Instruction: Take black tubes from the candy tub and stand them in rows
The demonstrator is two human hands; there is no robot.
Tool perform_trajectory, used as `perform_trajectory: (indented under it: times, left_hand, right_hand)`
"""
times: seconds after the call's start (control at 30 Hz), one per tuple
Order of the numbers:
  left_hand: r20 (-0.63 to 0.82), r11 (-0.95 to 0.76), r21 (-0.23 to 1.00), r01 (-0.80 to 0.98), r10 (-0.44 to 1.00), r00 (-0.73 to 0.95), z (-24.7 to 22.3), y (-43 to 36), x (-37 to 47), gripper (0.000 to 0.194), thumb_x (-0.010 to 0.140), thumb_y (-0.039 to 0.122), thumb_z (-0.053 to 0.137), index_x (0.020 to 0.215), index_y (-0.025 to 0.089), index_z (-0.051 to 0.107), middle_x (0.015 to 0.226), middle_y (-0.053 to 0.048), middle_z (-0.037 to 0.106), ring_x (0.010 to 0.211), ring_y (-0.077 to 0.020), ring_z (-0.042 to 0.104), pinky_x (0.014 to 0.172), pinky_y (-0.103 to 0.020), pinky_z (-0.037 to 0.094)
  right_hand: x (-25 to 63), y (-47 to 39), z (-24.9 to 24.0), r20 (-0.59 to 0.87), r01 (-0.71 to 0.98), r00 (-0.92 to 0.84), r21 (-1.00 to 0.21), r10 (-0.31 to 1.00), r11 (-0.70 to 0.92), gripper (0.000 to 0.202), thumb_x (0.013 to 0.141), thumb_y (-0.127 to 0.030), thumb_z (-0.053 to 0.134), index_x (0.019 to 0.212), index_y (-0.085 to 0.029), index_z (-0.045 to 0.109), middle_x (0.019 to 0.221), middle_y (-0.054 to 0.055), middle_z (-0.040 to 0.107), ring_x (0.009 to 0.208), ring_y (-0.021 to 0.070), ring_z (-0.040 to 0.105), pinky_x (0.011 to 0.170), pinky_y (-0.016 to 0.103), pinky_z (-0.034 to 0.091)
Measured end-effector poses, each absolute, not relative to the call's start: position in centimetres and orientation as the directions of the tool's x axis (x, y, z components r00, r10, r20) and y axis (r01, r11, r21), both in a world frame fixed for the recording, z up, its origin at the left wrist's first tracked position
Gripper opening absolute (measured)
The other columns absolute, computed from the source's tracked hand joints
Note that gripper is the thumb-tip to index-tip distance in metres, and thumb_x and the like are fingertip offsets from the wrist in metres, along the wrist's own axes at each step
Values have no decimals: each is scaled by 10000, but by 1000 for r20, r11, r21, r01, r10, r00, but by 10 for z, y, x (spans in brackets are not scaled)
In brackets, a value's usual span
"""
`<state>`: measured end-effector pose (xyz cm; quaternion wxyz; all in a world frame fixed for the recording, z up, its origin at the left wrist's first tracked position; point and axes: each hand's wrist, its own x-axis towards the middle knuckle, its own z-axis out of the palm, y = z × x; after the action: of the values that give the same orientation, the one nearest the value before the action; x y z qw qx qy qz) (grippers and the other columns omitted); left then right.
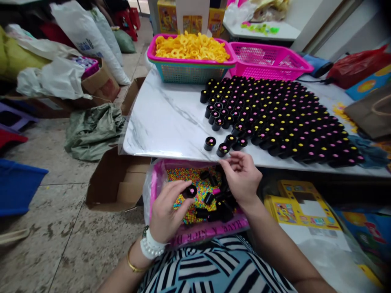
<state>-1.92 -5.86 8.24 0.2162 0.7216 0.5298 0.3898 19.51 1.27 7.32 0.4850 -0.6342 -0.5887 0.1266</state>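
My left hand (171,207) grips a small black cup (191,191) with a pink centre between thumb and fingers, above a pink-rimmed bin (154,183). Tiny multicoloured beads (180,175) fill that bin, along with several loose black cups (209,198) lying on their sides. At the table's front edge, my right hand (242,175) has loosely curled fingers, thumb apart from the forefinger, and nothing visible in them. Its fingertips are just beside an upright black cup (222,149). Many more black cups (275,118) with pink or yellow centres stand in rows on the white table (165,118).
Behind the cups are a basket heaped with yellow rings (192,47) and a pink basket (269,61). An open cardboard box (119,183) sits on the floor at left, near a green sack (93,130). Yellow printed boxes (302,203) lie below the table at right.
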Motion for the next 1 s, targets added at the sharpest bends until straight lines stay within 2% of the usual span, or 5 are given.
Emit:
perform_trajectory:
  times: [0.23,0.37,0.6,0.83,1.0]
  left_hand:
    - [190,-206,853,479,978,81,63,-71,-8,335,859,207,642,1188,224,585,1131,-58,661,1030,-175,635,909,-353,545]
    - [144,-170,846,505,985,91,47,-77,-10,336,880,232,618,1212,213,563,1139,-69,662,1029,-176,642,910,-343,542]
    - [74,-138,723,677,990,123,28,-82,-34,270,874,247,604,1135,181,590,1094,-93,677,1022,-215,642,900,-405,540]
    - [58,-111,734,670,993,101,24,-86,-37,239,880,238,590,1110,175,605,1059,-87,683,1010,-207,641,890,-393,538]
    - [36,-111,738,666,991,126,26,-83,-40,217,893,253,574,1088,168,615,1056,-92,685,1012,-212,643,897,-400,534]
  right_hand:
    - [184,-42,52,207,386,-424,-839,882,383,370,855,-210,626,1221,-240,583,1166,68,676,1003,189,660,850,312,550]
    - [179,-31,25,194,357,-540,-828,819,432,373,875,-146,560,1236,-236,582,1132,49,691,1023,174,656,928,323,521]
    - [167,10,-4,-160,687,-723,-264,672,677,225,897,-115,509,1023,-155,691,989,137,655,948,254,600,792,361,512]
    - [169,4,-4,-10,342,-802,-827,598,445,314,820,-129,656,1122,-210,687,990,52,682,916,161,637,840,288,500]
    - [182,-2,12,11,245,-721,-931,693,270,276,821,-247,692,1095,-213,699,991,57,698,933,175,649,861,326,508]
